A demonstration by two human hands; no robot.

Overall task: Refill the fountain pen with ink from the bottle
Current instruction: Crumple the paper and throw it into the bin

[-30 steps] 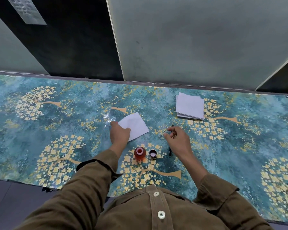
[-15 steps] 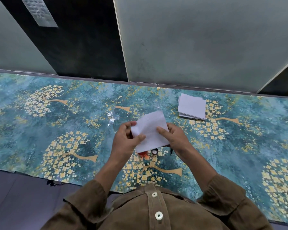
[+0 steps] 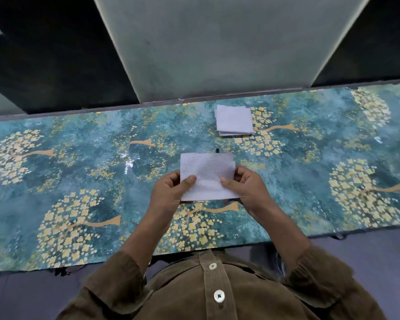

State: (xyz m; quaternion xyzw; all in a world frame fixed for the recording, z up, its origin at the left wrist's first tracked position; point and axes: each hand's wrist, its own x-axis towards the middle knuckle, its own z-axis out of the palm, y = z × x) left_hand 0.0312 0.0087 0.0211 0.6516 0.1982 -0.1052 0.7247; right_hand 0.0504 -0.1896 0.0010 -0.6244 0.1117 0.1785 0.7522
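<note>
A white paper napkin [image 3: 207, 174] is held flat above the table, pinched on both sides. My left hand [image 3: 169, 192] grips its left edge with the thumb on top. My right hand [image 3: 245, 189] grips its right edge the same way. Just beyond the napkin's far edge, the dark tip of the fountain pen [image 3: 216, 150] pokes out; the rest of the pen is hidden. The ink bottle and its cap are out of sight behind the napkin and my hands.
A stack of folded white napkins [image 3: 234, 120] lies at the back of the table, right of centre. A teal cloth with yellow flower trees [image 3: 79, 172] covers the table. Grey and dark wall panels rise behind its far edge.
My left hand picked the napkin off the table and my right hand left the pen to join it. Both now hold the napkin level over the bottle. The camera tilted down.
</note>
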